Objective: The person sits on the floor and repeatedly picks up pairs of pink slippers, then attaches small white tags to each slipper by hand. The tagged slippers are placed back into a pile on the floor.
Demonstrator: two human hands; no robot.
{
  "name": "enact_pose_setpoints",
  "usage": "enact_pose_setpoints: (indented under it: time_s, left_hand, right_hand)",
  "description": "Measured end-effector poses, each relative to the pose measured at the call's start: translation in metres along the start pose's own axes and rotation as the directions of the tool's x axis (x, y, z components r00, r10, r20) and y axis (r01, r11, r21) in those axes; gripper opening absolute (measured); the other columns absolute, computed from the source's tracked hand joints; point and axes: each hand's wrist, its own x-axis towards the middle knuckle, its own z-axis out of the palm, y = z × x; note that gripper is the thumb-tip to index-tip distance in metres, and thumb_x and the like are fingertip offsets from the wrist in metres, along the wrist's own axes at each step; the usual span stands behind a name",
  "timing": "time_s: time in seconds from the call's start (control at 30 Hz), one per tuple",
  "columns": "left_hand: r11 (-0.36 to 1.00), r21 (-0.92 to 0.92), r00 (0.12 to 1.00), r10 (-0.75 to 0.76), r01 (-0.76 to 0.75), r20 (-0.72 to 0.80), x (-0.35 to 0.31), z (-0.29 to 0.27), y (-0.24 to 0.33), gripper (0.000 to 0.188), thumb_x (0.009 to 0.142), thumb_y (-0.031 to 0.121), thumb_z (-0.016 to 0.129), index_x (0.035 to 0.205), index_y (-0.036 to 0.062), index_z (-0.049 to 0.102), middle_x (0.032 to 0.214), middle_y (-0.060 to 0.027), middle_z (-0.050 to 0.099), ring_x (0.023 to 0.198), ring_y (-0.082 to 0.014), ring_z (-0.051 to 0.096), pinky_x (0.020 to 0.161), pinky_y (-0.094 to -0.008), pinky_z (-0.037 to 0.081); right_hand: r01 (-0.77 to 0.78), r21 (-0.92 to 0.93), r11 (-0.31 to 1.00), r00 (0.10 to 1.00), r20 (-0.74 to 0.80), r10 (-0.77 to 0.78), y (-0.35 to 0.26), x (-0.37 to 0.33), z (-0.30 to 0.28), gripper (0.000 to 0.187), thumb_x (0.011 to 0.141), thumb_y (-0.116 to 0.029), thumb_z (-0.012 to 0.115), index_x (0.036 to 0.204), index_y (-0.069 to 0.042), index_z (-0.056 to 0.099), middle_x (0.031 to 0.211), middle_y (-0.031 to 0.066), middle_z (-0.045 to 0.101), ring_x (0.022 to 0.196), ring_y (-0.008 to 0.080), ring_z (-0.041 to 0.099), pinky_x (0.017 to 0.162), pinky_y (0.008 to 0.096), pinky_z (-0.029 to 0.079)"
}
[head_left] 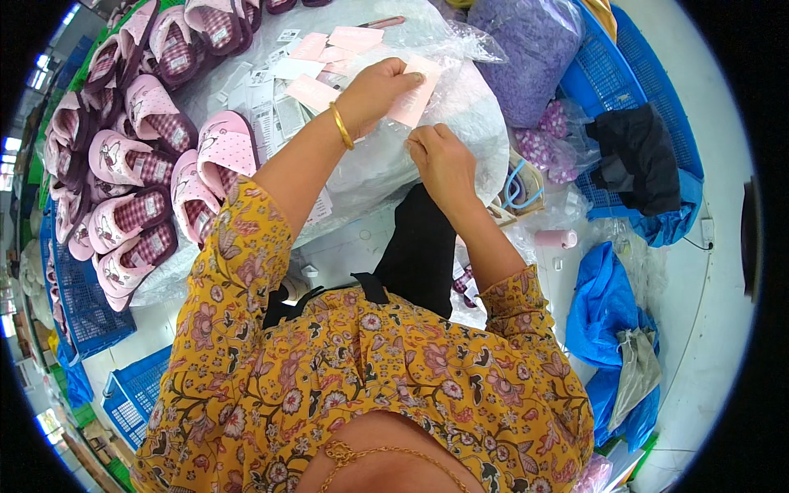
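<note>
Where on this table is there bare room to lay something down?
The plastic-covered table looks bare between your right hand and the purple bundle, and between your left forearm and right hand. Pink slippers crowd its left; loose cards and tags crowd the upper middle.

On the table, slippers lie left of the loose cards.

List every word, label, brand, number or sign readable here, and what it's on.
Nothing reads clearly enough to quote.
Pink card in the left hand: faint marks, too small.
Loose white tags: fine print, too small.
Pink slippers: drawn figures; any lettering too blurred.
</note>
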Motion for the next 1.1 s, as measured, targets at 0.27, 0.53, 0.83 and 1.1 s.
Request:
enact_pose_setpoints:
  time_s: [0.27,0.53,0.83,1.1]
  left_hand:
    - [0.997,0.032,0.992,-0.059,0.063,-0.115,0.009,0.011,-0.026,0.021,0.098,0.018,0.056,0.108,-0.0007,0.056,0.104,-0.0128,0.069,0.089,-0.0172,0.068,0.078,-0.0293,0.055]
    - [0.998,-0.054,0.99,-0.045,0.038,-0.135,0.015,0.01,-0.031,0.022,0.098,0.018,0.056,0.109,-0.0006,0.056,0.1,-0.0119,0.068,0.082,-0.0179,0.069,0.073,-0.0287,0.055]
    - [0.84,-0.488,0.971,0.194,-0.237,-0.137,-0.062,-0.008,0.015,0.023,0.095,0.02,0.062,0.108,0.0016,0.058,0.098,-0.0025,0.063,0.083,-0.0121,0.062,0.077,-0.0288,0.053]
    - [0.892,-0.403,0.97,-0.128,0.204,0.209,-0.157,0.005,-0.04,0.026,0.097,0.018,0.058,0.118,0.0015,0.059,0.125,-0.0154,0.063,0.097,-0.0153,0.064,0.083,-0.0307,0.054]
  right_hand:
    - [-0.294,0.438,0.85,0.919,0.373,0.126,-0.012,-0.026,-0.022,0.016,0.092,-0.016,0.064,0.089,-0.001,0.057,0.08,0.0101,0.06,0.069,0.0187,0.057,0.064,0.0336,0.047]
    - [-0.389,0.66,0.643,0.79,0.598,-0.136,-0.055,-0.07,-0.059,0.011,0.092,-0.013,0.063,0.092,-0.002,0.059,0.083,0.0084,0.06,0.076,0.0179,0.059,0.07,0.0312,0.049]
    - [-0.468,0.792,0.393,0.882,0.392,0.26,-0.02,-0.084,-0.062,0.014,0.097,-0.017,0.059,0.1,-0.003,0.058,0.086,-0.0007,0.057,0.074,0.0063,0.049,0.067,0.0215,0.043]
    - [-0.342,0.625,0.702,0.93,0.333,0.156,-0.043,-0.079,-0.049,0.013,0.092,-0.014,0.065,0.094,-0.002,0.061,0.082,0.0053,0.059,0.071,0.0132,0.055,0.066,0.0267,0.046]
